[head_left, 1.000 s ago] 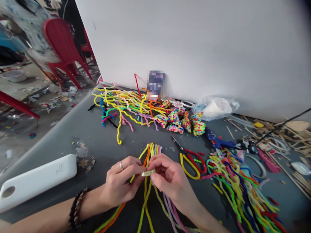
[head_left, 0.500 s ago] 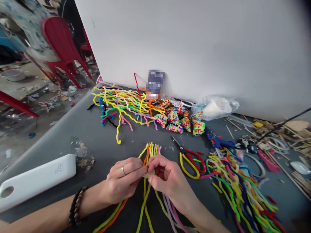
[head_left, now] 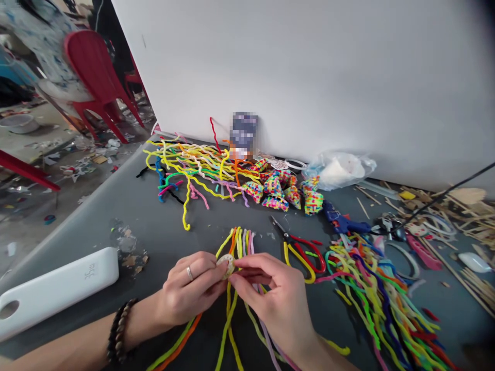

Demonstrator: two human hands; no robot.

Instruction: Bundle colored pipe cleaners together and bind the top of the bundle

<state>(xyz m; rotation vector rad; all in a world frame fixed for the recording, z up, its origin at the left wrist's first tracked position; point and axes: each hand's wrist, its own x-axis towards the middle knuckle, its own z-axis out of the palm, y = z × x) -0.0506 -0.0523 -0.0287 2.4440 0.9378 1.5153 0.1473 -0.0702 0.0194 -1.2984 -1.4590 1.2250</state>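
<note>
A small, round, cream-coloured disc with dark specks [head_left: 229, 265] is raised between my two hands. My left hand [head_left: 189, 288], with a ring on it, pinches the disc from the left. At its right edge, the thumb and fingertips of my right hand [head_left: 274, 296] close on the disc. Beneath both hands a row of fuzzy pipe cleaners [head_left: 240, 241] lies on the grey table [head_left: 162, 226], in yellow, orange, white and lilac. Their middle part is hidden by my hands, and their loose ends spread towards me.
Scissors [head_left: 297, 252] with red and yellow handles lie right of my hands, near a blue glue gun [head_left: 342, 221] and a multicoloured pipe cleaner heap [head_left: 381, 293]. Woven colourful pieces [head_left: 275, 190] and more pipe cleaners [head_left: 193, 162] sit behind. A white power bank [head_left: 58, 288] is left.
The disc has tilted up, so its speckled face now shows. My right hand has shifted and its fingers have straightened towards the disc's edge. The whole view has moved slightly.
</note>
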